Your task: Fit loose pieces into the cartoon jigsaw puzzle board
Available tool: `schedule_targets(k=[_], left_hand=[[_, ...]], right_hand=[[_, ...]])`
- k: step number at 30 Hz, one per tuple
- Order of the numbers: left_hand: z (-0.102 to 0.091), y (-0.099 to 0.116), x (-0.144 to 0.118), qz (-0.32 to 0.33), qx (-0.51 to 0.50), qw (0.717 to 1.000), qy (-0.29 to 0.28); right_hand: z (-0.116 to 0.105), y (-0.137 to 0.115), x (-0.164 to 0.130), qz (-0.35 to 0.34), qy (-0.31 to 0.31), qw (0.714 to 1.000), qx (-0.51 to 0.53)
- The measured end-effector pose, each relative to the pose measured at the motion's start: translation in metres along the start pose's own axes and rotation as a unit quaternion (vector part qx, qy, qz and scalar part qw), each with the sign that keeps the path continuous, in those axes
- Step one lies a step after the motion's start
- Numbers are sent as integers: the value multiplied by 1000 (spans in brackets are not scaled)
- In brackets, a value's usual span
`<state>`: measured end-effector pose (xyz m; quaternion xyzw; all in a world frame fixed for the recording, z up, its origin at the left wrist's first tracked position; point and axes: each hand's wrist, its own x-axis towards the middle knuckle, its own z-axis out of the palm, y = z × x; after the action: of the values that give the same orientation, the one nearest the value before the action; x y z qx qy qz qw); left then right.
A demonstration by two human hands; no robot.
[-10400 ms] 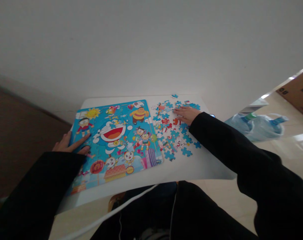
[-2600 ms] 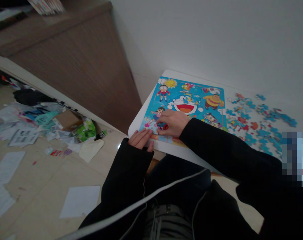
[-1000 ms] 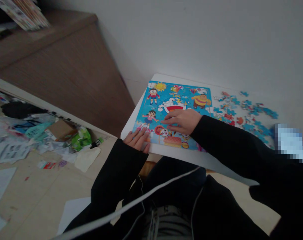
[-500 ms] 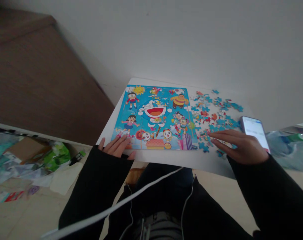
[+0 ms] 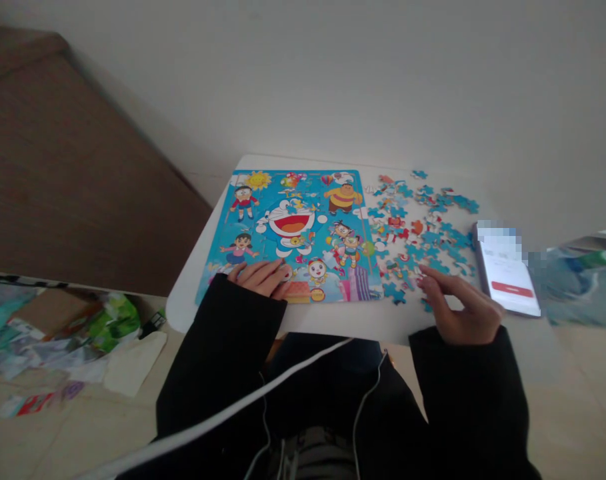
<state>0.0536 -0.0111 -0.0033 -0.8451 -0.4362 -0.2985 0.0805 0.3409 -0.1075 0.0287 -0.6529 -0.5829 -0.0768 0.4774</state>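
A blue cartoon puzzle board [image 5: 273,243] lies flat on the white table, its picture facing up. Across its lower left part rests my left hand [image 5: 263,277], open and palm down, hiding some of the picture. To the right of the board is a loose heap of jigsaw pieces [image 5: 433,237], mostly blue with some red and white. My right hand [image 5: 465,303] is at the near edge of this heap. Its thumb and forefinger are pinched on a small puzzle piece [image 5: 420,280], pale and pinkish, mostly covered by the fingertips.
A phone [image 5: 507,270] with a lit screen lies right of the heap. The white table [image 5: 185,303] stands by a wall, with a brown cabinet [image 5: 83,173] to the left. Bags and a cardboard box [image 5: 53,312] lie on the floor. A white cable [image 5: 263,397] crosses my lap.
My left hand has slid right, further onto the board. My right hand's fingers, stretched out before, have closed into a pinch on a piece. The view has shifted slightly.
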Motion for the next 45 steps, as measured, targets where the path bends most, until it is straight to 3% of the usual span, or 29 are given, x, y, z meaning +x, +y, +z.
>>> schedule_targets(k=[4,7,11,14,19,25,32,36,39,45], left_hand=[[10,15,10,33,-25,999,-20],[18,25,21,56,-25,998,-32],[17,28,30,89,-93,992,18],[8,26,29,115,-105,985,69],[-10,22,19,177,-34,977,111],[-27,14,4,237,-14,961,143],[-31,6,-18,215,-18,969,117],[-33,12,-25,160,-34,980,115],[-38,16,-28,108,-46,988,100],[-50,13,-37,71,-34,993,93]], right_hand=[[0,4,-4,84,63,994,-28],[0,5,-7,149,74,986,-30],[-1,6,-7,184,53,981,-42],[2,6,-3,155,4,985,-81],[17,10,-2,11,-124,978,-166],[26,18,-10,-4,-185,956,-228],[25,17,-5,-4,-209,949,-236],[24,18,1,-22,-228,946,-228],[23,22,6,-34,-225,949,-219],[22,26,9,-65,-196,950,-234]])
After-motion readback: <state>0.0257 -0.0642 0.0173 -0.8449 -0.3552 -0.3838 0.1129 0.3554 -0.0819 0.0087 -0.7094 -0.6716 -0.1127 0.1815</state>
